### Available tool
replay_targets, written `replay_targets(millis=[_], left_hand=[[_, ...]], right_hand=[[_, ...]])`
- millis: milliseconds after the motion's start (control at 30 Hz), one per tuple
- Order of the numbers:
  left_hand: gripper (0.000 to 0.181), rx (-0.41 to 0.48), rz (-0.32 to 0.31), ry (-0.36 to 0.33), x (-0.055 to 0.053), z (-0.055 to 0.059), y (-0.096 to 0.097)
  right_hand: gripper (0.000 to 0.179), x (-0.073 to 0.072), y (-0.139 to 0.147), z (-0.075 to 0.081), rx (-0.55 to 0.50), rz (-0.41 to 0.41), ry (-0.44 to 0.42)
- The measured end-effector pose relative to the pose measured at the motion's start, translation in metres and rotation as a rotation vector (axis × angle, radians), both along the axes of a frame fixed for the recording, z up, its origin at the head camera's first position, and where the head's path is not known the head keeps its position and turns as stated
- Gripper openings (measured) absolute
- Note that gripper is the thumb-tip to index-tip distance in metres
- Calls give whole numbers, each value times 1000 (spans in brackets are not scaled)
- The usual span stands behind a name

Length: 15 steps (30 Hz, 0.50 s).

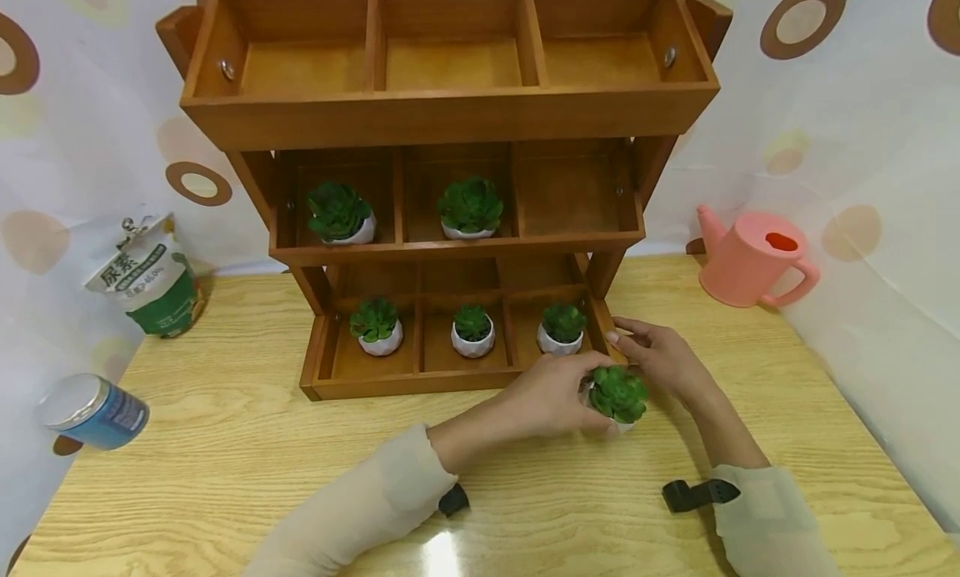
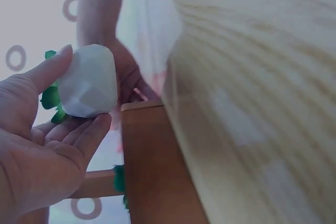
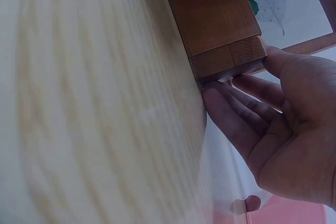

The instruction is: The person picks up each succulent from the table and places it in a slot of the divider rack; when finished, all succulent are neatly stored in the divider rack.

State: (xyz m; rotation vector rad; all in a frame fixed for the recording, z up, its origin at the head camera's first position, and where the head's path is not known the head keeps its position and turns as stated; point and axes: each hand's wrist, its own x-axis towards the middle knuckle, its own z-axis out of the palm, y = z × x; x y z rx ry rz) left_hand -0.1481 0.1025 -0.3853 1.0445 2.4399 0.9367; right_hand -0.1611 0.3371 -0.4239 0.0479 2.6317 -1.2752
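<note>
My left hand (image 1: 551, 398) grips a small potted succulent (image 1: 618, 393) in front of the wooden shelf's lower right corner. Thumb and fingers hold the sides of its white faceted pot (image 2: 89, 82), which is tipped in the left wrist view. At the right end of the bottom tier, my right hand (image 1: 663, 360) holds the edge of the wooden shelf (image 1: 450, 120). Its thumb is at the board's upper edge, with the fingers against the end (image 3: 228, 61). Three potted succulents sit in the bottom compartments, including one at the right (image 1: 562, 327). Two larger succulents (image 1: 470, 206) occupy the middle tier's left and centre compartments.
A pink watering can (image 1: 750, 260) stands at the back right of the wooden table (image 1: 225, 477). On the left are a clipped green-and-white bag (image 1: 157, 277) and a blue can (image 1: 101, 410). The shelf's top tier (image 1: 450, 64) has three compartments.
</note>
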Motion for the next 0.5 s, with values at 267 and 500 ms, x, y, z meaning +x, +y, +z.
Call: replay_targets(millis=[267,500], left_hand=[[75,56,33,-32,-2,19,-19],[75,93,62,-8,-4,37,-29]], right_hand=[[69,1,-1,0,93,8,31],[52,1,-2,1,75,5,47]])
